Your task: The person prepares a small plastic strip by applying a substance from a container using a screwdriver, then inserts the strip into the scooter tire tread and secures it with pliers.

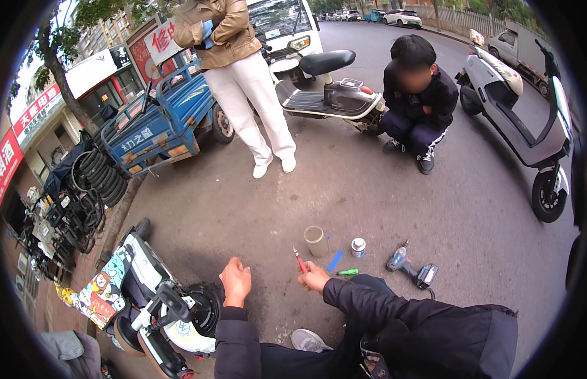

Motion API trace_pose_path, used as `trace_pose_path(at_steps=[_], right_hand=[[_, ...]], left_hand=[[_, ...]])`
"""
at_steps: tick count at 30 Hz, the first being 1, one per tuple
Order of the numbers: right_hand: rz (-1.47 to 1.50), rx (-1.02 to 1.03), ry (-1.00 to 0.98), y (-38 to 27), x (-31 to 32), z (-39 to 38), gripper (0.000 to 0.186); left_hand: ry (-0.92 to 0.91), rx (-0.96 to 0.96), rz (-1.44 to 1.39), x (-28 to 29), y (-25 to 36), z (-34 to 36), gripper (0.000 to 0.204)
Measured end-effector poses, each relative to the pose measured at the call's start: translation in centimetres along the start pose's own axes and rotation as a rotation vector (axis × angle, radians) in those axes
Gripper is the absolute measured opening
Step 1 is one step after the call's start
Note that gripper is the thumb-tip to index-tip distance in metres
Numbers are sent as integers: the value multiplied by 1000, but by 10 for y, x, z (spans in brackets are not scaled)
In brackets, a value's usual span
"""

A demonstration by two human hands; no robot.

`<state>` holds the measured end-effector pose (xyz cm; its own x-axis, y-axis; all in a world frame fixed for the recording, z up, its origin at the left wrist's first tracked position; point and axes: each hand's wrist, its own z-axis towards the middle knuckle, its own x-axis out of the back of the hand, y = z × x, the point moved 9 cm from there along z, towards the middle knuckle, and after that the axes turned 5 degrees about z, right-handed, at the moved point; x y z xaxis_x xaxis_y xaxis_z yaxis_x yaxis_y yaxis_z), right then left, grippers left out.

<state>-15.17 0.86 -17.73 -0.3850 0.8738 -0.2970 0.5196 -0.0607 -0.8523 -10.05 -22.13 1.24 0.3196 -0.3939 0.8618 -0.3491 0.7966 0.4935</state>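
Observation:
My right hand is closed around a slim red-handled tool whose metal tip points up and away; its exact kind is too small to tell. Apart from it, to the left, my left hand is raised with its fingers curled in; whatever they may hold is hidden. Beside my left forearm a white scooter lies tipped over, its black wheel near that sleeve. On the ground beyond my right hand are a cloudy cup, a blue strip, a green-handled tool and a small white bottle.
A cordless power tool lies to the right. Ahead, one person stands with arms folded and another squats by a parked scooter. A blue cargo tricycle stands at left, a grey scooter at right.

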Motion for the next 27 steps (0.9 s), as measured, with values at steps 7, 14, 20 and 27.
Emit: trace_pose_path(at_steps=[7,14,20,27], right_hand=[[52,-101,0,22,-3,-1,27],[46,-147,12,62,4,4,28],[33,-227,-2,112,18,18,24],[-3,-377,-26,181,20,24,41]], left_hand=[[-31,-64,-38,-2,16,-1,24],[-209,-270,-69,-20,46,-16,31],[-487,-338,-137,-49,20,-43,29],[-695,58,-197,-112,-138,-82,33]])
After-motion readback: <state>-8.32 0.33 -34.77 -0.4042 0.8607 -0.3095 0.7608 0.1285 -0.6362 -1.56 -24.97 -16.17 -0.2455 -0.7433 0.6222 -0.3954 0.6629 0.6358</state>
